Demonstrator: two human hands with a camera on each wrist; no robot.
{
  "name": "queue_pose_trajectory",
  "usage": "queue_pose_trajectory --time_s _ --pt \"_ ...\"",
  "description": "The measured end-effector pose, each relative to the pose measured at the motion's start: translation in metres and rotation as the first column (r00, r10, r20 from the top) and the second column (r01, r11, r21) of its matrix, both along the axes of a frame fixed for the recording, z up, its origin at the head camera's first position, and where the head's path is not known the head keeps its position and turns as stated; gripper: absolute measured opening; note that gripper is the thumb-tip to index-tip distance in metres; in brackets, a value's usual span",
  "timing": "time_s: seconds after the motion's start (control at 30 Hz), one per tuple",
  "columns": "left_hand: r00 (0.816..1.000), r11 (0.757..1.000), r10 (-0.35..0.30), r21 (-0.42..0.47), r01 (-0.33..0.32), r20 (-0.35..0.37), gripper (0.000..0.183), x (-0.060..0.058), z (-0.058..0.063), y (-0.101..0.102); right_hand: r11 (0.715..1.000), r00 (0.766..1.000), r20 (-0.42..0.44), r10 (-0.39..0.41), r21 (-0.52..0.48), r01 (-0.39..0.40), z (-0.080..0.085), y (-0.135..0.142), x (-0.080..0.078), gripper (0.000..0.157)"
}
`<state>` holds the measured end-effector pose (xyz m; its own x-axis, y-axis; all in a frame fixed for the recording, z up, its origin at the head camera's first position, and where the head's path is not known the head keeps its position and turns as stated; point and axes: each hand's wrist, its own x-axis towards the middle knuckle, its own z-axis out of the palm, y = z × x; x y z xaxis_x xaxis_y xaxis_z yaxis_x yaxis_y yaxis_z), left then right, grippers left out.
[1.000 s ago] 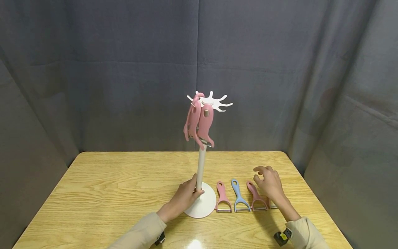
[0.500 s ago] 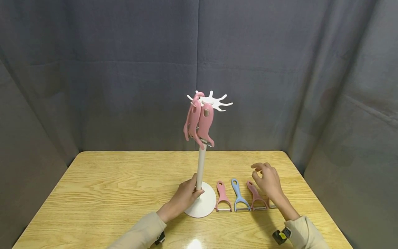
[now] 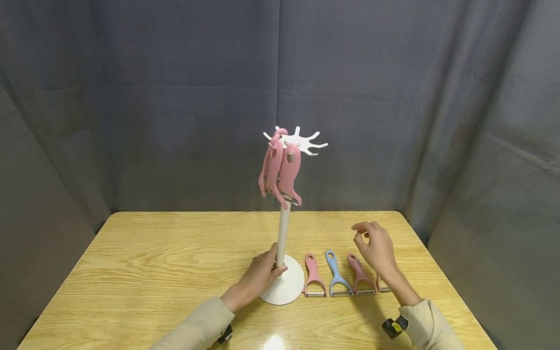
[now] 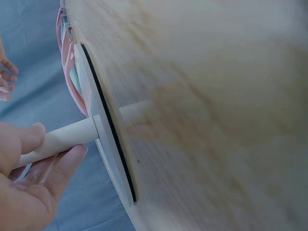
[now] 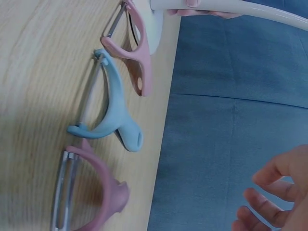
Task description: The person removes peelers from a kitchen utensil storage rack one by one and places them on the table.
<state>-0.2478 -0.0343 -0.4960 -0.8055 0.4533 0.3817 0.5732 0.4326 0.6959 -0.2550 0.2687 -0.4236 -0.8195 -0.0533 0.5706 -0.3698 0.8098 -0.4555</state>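
Beige sleeves [image 3: 199, 324] lead in from the near edge of the head view, with a black wrist device [image 3: 391, 329] at the right cuff, carrying a yellow patch; any lettering there is too small to tell. The left hand [image 3: 257, 278] reaches inward, thumb and fingers wrapped round the lower post of a white stand [image 3: 283, 231], just above its round base [image 3: 288, 291]. The right hand [image 3: 378, 247] is raised over the right side of the bench [image 3: 166, 257], palm turned inward, its fingers loosely bent and the thumb tip close to the forefinger; it has hold of nothing.

Between the base and the right forearm lies a row of peelers, blades toward the person and handles pointing away: a pink peeler [image 3: 312, 268] right beside the base, then a blue peeler [image 3: 334, 268], then a second pink peeler [image 3: 358, 270]. A fourth peeler [image 3: 384, 289] is mostly hidden by the right wrist, which stands in the way of a clear look at it.

Higher up, three pink peelers [image 3: 290, 170] hang close together from the left and front prongs of the stand's white top [image 3: 306, 144], other prongs fanning out bare. Beyond the bench's far edge, a grey-blue curtain [image 3: 188, 126] closes off the back and sides.
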Motion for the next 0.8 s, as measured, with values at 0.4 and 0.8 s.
queue_pose_trajectory --time_s 0.4,0.8 --pt "1.000 1.000 -0.007 0.003 0.007 -0.029 0.030 -0.001 -0.001 0.000 0.999 0.996 -0.086 0.031 -0.006 -0.031 0.006 -0.001 -0.001 0.018" --pt "1.000 1.000 -0.007 -0.002 0.007 -0.013 0.029 -0.001 -0.002 0.000 0.998 0.994 -0.102 0.042 -0.046 -0.046 0.016 -0.004 0.000 0.019"
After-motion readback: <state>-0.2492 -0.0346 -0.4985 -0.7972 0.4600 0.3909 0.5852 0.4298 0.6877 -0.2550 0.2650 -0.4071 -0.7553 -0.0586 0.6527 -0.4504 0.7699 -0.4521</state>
